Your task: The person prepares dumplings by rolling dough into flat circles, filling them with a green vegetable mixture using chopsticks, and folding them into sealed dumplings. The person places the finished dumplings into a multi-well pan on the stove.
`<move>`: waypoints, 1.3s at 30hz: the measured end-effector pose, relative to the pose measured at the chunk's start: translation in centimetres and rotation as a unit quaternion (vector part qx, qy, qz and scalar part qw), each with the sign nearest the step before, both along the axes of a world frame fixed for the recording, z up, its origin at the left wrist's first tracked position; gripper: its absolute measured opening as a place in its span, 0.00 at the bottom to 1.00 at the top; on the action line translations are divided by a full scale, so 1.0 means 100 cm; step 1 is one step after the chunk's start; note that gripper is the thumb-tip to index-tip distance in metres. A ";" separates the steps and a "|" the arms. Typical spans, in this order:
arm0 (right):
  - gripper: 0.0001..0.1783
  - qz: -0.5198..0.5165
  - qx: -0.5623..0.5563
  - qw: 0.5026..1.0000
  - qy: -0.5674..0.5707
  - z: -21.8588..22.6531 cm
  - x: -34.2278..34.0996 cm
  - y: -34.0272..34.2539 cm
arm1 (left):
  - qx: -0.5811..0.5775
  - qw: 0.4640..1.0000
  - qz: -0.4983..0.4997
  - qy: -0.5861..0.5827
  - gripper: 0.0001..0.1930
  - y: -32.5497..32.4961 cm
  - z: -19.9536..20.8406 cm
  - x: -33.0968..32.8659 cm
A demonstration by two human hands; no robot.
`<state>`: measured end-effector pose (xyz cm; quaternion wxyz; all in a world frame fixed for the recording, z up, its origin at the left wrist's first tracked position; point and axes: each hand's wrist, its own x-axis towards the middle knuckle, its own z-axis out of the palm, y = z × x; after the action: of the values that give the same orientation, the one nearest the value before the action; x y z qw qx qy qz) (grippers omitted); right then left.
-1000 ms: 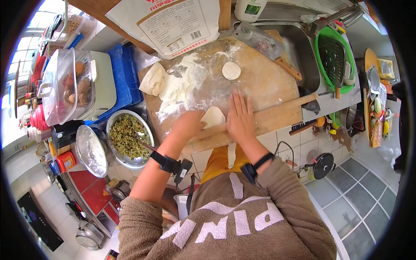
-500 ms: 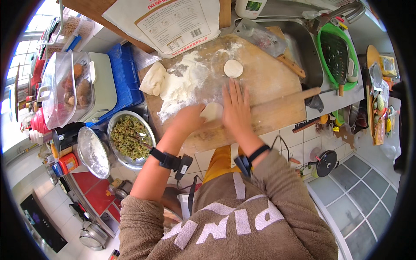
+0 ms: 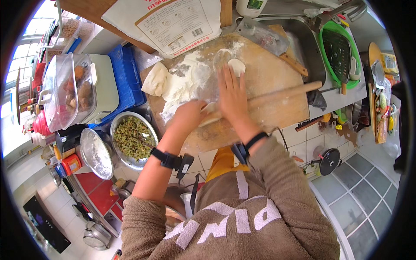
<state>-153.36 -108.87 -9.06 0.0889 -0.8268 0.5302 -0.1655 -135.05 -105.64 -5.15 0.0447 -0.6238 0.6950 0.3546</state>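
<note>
My right hand (image 3: 234, 100) lies flat on the wooden rolling pin (image 3: 284, 92), fingers stretched away from me. The pin reaches right across the board, its near part hidden under the palm. My left hand (image 3: 188, 115) has its fingers curled on the edge of a thin dough wrapper (image 3: 210, 111), which lies partly hidden between both hands. Just beyond my right fingertips sits a round flattened dough piece (image 3: 237, 68). Loose flour (image 3: 187, 80) and a folded dough lump (image 3: 155, 79) are on the left of the floured wooden board (image 3: 271, 115).
A cleaver (image 3: 265, 39) lies at the board's far right, beside the sink (image 3: 308, 41) and a green basket (image 3: 321, 43). Left stand a metal bowl of chopped green filling (image 3: 133, 138), a flour-dusted bowl (image 3: 96, 154) and a blue crate (image 3: 125, 73). A flour sack (image 3: 173, 26) stands behind.
My right hand has slid forward along with the rolling pin, its fingertips now touching or nearly touching the round dough piece. My left hand stays at the wrapper's edge.
</note>
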 end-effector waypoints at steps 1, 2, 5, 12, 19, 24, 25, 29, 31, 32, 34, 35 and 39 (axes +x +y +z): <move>0.32 -0.007 -0.016 1.000 0.006 0.002 0.005 -0.015 | -0.032 0.999 -0.005 0.012 0.14 -0.006 -0.002 -0.005; 0.32 -0.012 -0.063 0.998 0.019 0.006 0.006 -0.021 | -0.036 0.999 -0.011 -0.021 0.14 -0.011 -0.005 -0.009; 0.32 0.034 0.080 0.996 0.019 0.020 -0.012 0.021 | -0.054 0.998 0.027 0.029 0.13 -0.021 -0.012 -0.002; 0.32 -0.004 0.031 0.999 0.023 -0.009 -0.010 0.037 | 0.042 0.999 0.012 -0.006 0.13 0.002 0.002 0.014; 0.25 0.040 -0.040 0.995 -0.086 -0.003 -0.006 0.005 | -0.050 0.999 0.016 0.006 0.12 -0.017 -0.004 0.007; 0.11 -0.089 -0.069 0.992 -0.059 -0.002 -0.133 0.050 | 0.010 0.980 0.172 0.103 0.13 -0.017 -0.020 0.021; 0.11 -0.078 -0.044 0.995 -0.030 -0.006 -0.138 0.055 | 0.020 0.970 0.211 0.115 0.13 -0.016 -0.022 0.020; 0.10 -0.090 0.042 0.995 -0.030 -0.015 -0.108 0.063 | -0.011 0.957 0.212 0.200 0.12 -0.012 -0.028 -0.011; 0.13 -0.100 0.051 0.993 -0.022 -0.013 -0.081 0.069 | 0.013 0.962 0.186 0.198 0.12 -0.011 -0.027 -0.027; 0.17 -0.106 0.033 0.994 -0.016 -0.011 -0.069 0.071 | 0.033 0.965 0.171 0.198 0.12 -0.012 -0.026 -0.032; 0.24 -0.121 0.026 0.992 0.003 -0.006 -0.054 0.065 | 0.031 0.986 0.104 0.123 0.13 -0.014 -0.020 -0.034; 0.27 -0.131 0.037 0.991 0.015 -0.005 -0.048 0.054 | 0.038 0.994 0.067 0.081 0.14 -0.016 -0.016 -0.033; 0.36 -0.166 0.019 0.986 0.008 -0.004 -0.028 -0.017 | -0.019 0.998 0.018 0.064 0.12 -0.031 -0.008 -0.031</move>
<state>-156.18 -110.56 -9.44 0.0719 -0.7268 0.6638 -0.1612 -138.17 -108.75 -5.99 -0.0179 -0.6134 0.6915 0.3810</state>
